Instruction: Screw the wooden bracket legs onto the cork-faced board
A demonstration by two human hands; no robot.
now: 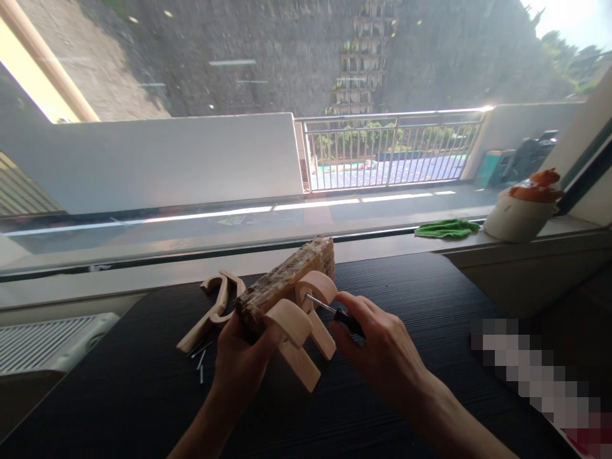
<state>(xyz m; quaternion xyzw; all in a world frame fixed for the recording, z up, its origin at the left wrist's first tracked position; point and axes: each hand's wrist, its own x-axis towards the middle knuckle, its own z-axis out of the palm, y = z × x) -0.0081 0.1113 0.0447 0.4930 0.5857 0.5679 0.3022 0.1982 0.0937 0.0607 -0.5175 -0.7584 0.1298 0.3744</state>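
My left hand [245,357] is closed round the near end of a rough, weathered wooden block [287,271], its thumb against a pale curved wooden hook [289,322]. A second curved wooden hook [318,285] sits farther along the same side of the block. In my right hand [377,335] is a screwdriver [347,319] with a black handle. Its metal shaft points left, and the tip meets the second hook. Whether a screw is under the tip cannot be seen. The block is held tilted above the dark table.
More curved wooden pieces [217,309] lie on the black table [411,287] at left, with several screws [201,366] beside them. A green cloth [447,228] and a white pot [519,213] stand on the windowsill. The window runs behind the table; a white radiator [52,344] is at left.
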